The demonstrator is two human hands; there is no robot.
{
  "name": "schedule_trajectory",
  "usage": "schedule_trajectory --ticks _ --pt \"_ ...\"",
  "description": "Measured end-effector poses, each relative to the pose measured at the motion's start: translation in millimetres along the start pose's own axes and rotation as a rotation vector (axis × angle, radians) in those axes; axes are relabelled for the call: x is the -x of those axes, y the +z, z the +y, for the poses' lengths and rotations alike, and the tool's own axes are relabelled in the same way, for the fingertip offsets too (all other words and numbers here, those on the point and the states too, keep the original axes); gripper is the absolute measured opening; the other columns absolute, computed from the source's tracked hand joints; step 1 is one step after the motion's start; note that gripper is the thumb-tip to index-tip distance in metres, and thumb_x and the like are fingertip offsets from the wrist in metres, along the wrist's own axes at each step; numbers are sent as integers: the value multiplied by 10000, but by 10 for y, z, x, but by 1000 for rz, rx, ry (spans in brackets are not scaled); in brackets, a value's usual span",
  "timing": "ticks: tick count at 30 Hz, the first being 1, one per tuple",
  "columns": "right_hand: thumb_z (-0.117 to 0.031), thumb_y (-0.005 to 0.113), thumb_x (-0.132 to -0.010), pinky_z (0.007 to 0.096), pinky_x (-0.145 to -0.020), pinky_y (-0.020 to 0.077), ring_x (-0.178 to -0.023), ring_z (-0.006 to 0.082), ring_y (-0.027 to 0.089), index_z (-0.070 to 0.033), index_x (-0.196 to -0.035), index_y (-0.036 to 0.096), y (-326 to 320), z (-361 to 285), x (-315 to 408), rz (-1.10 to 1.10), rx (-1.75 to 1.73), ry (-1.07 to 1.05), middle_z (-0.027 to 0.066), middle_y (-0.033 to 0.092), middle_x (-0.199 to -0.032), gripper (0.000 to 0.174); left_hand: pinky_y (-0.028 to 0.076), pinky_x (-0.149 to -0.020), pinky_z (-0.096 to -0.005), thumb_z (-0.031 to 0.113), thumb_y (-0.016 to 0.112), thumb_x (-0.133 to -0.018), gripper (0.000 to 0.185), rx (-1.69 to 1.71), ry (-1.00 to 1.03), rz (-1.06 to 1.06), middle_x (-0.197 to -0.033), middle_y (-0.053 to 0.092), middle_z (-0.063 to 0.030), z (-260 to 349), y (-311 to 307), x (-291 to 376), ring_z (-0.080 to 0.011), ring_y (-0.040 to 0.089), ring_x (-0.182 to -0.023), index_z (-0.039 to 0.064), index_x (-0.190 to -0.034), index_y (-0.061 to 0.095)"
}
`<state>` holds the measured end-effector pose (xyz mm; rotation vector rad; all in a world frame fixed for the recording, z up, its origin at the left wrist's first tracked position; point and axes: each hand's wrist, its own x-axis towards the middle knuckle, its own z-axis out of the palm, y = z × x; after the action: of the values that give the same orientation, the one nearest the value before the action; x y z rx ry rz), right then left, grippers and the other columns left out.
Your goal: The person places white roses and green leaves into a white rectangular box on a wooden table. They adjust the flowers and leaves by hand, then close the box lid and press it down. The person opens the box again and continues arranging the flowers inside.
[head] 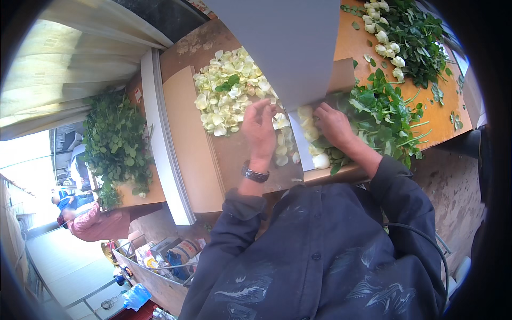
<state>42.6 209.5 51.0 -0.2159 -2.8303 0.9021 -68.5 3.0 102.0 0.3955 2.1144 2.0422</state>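
Note:
My left hand (258,130), with a dark band on its wrist, is raised beside a heap of pale cream petals (228,96). Its fingers are half curled, and whether anything is between them is unclear. My right hand (335,125) bends its fingers at a row of white roses (307,126) lying on a pale sheet; their leafy stems (384,112) stretch off to the right. The fingertips are partly hidden, so a grip cannot be made out. A large grey-white sheet (296,48) rises between and beyond my hands. One rose head (321,161) lies nearest my body.
More white roses (382,38) with dark foliage lie on the orange tabletop (448,116) at far right. Stacked boards (192,148) stand to my left. Beyond are a leafy bundle (118,140), a person in a reddish top (92,224) and a cluttered cart (160,276).

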Motion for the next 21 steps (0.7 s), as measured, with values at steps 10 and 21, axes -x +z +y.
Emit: schedule_trajectory --ticks 10,21 --pt "-64 764 -827 526 -847 568 -983 429 696 12 -1051 676 -75 46 -51 -64 -44 -2 155 671 -1136 252 555 -1005 -349 136 682 -1069 312 -105 361 7 -1269 718 -114 690 137 -95 -207 676 -1201 11 -1354 664" --pt "-44 704 -846 484 -894 591 -1034 395 721 13 -1161 752 -140 61 16 -83 -15 -114 138 720 -1255 324 556 -966 -329 132 688 -1073 216 -22 384 -71 -1149 749 -87 928 191 -103 -171 702 -1082 12 -1253 696"
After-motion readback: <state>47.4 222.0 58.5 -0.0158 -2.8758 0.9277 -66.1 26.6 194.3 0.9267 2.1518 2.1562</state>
